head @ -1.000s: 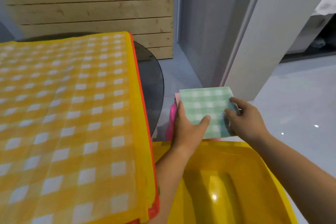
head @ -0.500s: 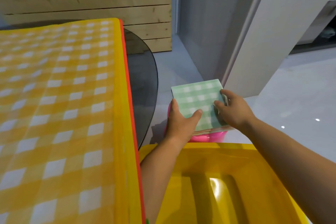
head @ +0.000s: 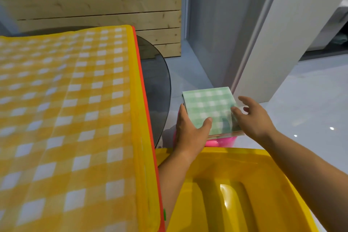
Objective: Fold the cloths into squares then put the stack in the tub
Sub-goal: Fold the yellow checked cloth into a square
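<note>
- The left hand point(head: 190, 132) grasps the stack point(head: 209, 107) at its near left corner, with the thumb on top. If it lets go before the stack lies flat, that corner may drop and the layers may slide apart.
- The right hand point(head: 254, 118) is released, with its fingers spread just beside the right edge of the stack. It is blurred, so I cannot tell whether it touches. With only one hand holding, the right side could sag and the folds could open.
- The stack is at lower centre of the frame, over the pink tub point(head: 224, 141), and hides most of it. I cannot see whether it is inside or only on the rim. If it is on the rim, it may tip onto the floor point(head: 310, 109).
- The tub looks narrow for the stack, so pushing down may crumple the squares.
- The tabletop point(head: 156, 84) at the left carries a yellow cloth point(head: 66, 109). It looks unfolded, so the task may not be finished.
</note>
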A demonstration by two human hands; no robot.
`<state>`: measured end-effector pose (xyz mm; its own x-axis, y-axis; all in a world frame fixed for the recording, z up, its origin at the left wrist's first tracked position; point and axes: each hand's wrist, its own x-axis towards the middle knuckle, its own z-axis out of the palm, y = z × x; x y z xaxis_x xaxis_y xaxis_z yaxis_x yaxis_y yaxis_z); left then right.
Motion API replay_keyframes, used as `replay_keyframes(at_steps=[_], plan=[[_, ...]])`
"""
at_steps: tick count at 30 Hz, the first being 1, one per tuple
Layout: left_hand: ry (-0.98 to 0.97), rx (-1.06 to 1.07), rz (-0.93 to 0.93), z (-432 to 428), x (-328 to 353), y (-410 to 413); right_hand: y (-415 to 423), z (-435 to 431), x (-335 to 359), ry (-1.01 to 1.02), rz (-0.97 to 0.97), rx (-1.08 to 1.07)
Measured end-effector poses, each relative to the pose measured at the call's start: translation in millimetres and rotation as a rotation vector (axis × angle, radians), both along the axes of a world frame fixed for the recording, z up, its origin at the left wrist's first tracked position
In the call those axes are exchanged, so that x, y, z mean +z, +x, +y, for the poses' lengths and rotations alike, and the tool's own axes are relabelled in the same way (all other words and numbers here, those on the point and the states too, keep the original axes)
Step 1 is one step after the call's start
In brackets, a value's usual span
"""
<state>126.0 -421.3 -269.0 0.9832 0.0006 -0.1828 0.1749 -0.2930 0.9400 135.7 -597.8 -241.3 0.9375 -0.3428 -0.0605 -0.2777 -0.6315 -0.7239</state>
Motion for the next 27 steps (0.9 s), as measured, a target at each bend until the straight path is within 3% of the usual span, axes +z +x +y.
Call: replay_keyframes(at_steps=[10, 18, 22, 27], plan=[[-0.276, 0.008, 0.037, -10.4, 74.4, -105.1, -97.5, 21.7, 100.6, 0.036, -0.175, 0.053], [-0.369, -0.235, 0.039, 48.6, 182.0, -193.6, -177.4, 77.6, 214.7, 0.083, -0.326, 0.151], [-0.209, -0.339, -0.126, 133.5, 215.3, -200.3, -199.1, 129.1, 253.4, 0.07, -0.337, 0.272], [0.298, -0.317, -0.247, 276.0, 236.3, -192.4, -202.1, 214.4, 263.6, -0.015, -0.242, 0.518]])
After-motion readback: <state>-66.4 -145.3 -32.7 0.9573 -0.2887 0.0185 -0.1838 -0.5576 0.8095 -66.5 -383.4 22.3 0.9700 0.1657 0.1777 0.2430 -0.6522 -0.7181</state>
